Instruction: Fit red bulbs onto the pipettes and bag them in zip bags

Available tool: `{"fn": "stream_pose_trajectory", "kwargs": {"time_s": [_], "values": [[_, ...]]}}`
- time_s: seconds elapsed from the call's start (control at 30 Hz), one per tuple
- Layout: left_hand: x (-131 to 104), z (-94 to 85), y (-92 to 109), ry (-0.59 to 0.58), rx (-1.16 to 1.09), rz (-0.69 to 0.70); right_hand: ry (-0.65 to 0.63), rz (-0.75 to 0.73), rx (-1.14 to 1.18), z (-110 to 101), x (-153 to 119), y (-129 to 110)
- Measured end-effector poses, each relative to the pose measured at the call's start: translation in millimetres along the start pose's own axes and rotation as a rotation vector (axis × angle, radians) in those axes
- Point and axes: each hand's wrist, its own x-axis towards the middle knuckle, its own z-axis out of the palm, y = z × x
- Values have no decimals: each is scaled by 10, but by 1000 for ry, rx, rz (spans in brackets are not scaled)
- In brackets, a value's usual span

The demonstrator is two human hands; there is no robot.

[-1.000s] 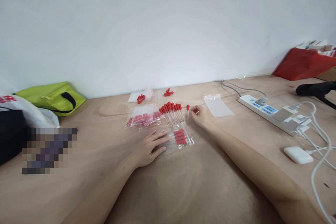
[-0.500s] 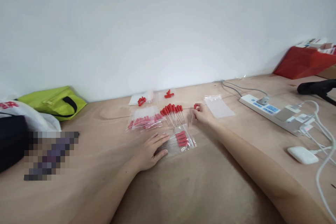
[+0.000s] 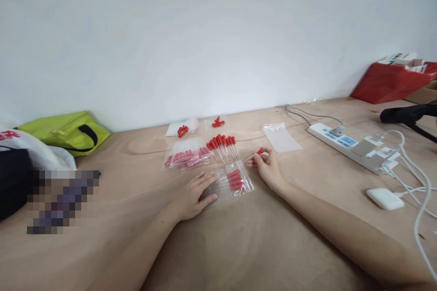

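Note:
My left hand (image 3: pixel 197 194) lies with fingers spread on the left end of a clear zip bag (image 3: pixel 221 194) that holds several red-tipped sticks. To the right of that bag, my right hand (image 3: pixel 268 166) pinches one stick with a red tip (image 3: pixel 260 151); its thin end points left toward the bag's mouth. Behind the bag several loose red-tipped sticks (image 3: pixel 221 142) lie fanned out. Filled bags with red tips (image 3: pixel 187 157) overlap to their left. Farther back are two small groups of red pieces (image 3: pixel 183 131) on clear bags.
A stack of flat bags (image 3: pixel 282 138) lies right of the sticks. Farther right are a power strip (image 3: pixel 332 138) with cables, a white case (image 3: pixel 385 198) and a red bag (image 3: pixel 389 82). A green bag (image 3: pixel 61 132) and a dark bag (image 3: pixel 13 182) sit left.
My right hand has moved nearer, and the stick in it has swung from nearly upright to slanting left toward the bag. My left hand stays on the bag. The view has shifted slightly.

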Motion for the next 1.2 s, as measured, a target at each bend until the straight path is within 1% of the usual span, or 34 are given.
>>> {"fn": "stream_pose_trajectory", "kwargs": {"time_s": [0.1,0.23,0.33,0.4,0.57,0.63,0.7,0.87,0.93,1.0,1.07,1.13,1.2], "values": [[-6,6,2,13,-1,-11,-97,37,32,50,-67,29],[-8,-2,12,3,-7,-12,-185,108,-79,48,-113,-1],[-11,-7,18,0,-8,-22,-310,176,-134,31,-120,-32],[-15,-6,17,6,-13,-28,-367,179,-125,30,-124,-29],[-18,5,3,17,-18,-28,-428,182,-128,31,-121,77],[-17,7,-1,12,-16,-24,-448,147,-167,30,-100,132],[-16,5,-3,4,-13,-24,-443,92,-216,35,-69,166],[-14,3,-9,2,-15,-26,-322,16,-379,77,-26,142],[-12,6,-12,4,-11,-14,-348,7,-396,86,-36,119],[-10,10,-15,2,-8,0,-418,21,-359,83,-49,98],[-7,12,-17,-2,-4,9,-475,65,-315,69,-54,73],[-4,11,-16,-3,6,14,-450,128,-324,48,-43,42],[-1,5,-13,-4,14,23,-352,153,-380,27,-18,13]]}}
